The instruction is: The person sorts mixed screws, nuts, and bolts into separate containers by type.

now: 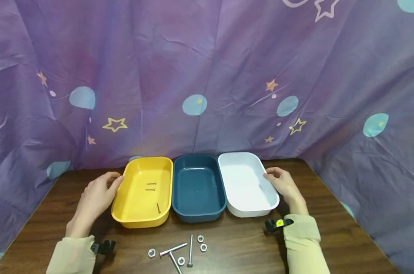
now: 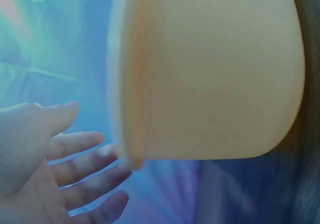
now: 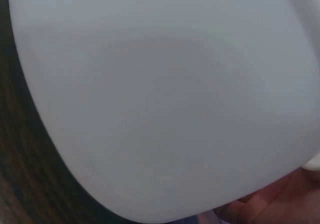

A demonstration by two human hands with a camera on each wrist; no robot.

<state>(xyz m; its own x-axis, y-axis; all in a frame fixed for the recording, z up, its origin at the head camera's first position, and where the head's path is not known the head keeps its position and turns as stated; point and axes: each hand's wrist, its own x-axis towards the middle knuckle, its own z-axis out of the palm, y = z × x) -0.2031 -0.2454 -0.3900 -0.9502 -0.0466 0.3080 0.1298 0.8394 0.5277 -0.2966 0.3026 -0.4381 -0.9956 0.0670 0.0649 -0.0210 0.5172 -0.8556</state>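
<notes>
My left hand [image 1: 95, 198] is at the left rim of a yellow tray [image 1: 141, 219]. In the left wrist view its fingers [image 2: 87, 166] are spread and fairly straight, fingertips right at the rim. On the other side, my right hand [image 1: 287, 186] holds the right rim of a white tray [image 1: 244, 182], its thumb lapping over the edge. The white wall hides much of that hand in the right wrist view, where curled fingers [image 3: 275, 204] show at the lower right. Between these trays sits a dark blue tray [image 1: 198, 190]. A few small screws [image 1: 151, 183] lie in the yellow tray.
In front of the trays, bolts [image 1: 191, 251] and several hex nuts [image 1: 152, 253] lie loose on the brown wooden table [image 1: 244, 247]. A purple patterned cloth [image 1: 207, 76] hangs right behind the trays. The three trays stand side by side.
</notes>
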